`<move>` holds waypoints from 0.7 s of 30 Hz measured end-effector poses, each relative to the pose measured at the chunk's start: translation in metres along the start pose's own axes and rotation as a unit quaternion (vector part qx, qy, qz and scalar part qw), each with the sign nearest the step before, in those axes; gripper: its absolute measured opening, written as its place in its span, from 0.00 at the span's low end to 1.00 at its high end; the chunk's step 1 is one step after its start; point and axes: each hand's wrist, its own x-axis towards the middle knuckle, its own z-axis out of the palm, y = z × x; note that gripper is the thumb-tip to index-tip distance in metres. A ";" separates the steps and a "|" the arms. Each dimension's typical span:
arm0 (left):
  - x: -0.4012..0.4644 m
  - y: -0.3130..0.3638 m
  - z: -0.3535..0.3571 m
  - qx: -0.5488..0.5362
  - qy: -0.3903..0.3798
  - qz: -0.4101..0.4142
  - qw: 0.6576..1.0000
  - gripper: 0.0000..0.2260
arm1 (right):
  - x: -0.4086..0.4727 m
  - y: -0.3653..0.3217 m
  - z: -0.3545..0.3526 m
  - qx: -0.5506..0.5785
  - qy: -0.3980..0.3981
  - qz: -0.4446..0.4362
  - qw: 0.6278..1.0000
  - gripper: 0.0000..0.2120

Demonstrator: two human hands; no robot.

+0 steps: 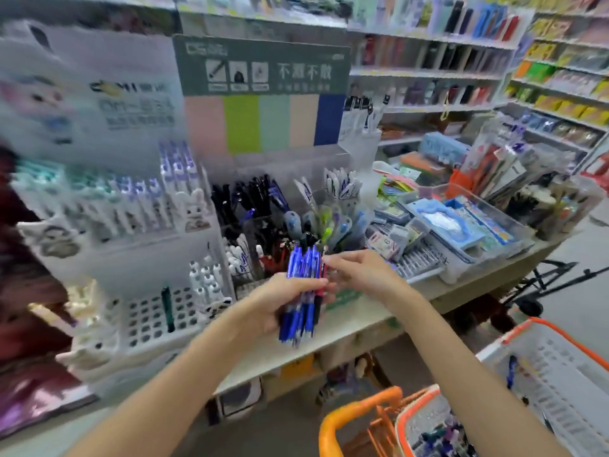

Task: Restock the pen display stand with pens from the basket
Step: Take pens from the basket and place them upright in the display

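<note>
Two white plastic baskets with orange rims [540, 367] at lower right hold leftover pens, so restocking looks mid-way. Left hand [280, 301] grips a bundle of blue clicker pens [301, 291] at frame centre; right hand [359, 272] pinches one pen's top. Beyond, the clear acrylic pen display stand [263, 225] looks partly filled.

Wall shelves [428, 74] of packaged stationery (blurred), clear bin [514, 225] of blue cases beside them.
</note>
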 end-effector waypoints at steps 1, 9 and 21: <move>-0.002 0.012 -0.015 0.018 0.008 0.010 1.000 0.03 | 0.009 -0.013 0.012 0.003 0.002 -0.011 1.000 0.12; 0.013 0.068 -0.093 0.116 0.063 0.056 0.990 0.19 | 0.059 -0.075 0.068 0.087 0.023 -0.010 0.996 0.17; 0.070 0.111 -0.089 -0.102 -0.013 0.052 0.993 0.06 | 0.081 -0.078 0.012 0.308 0.213 -0.054 0.926 0.08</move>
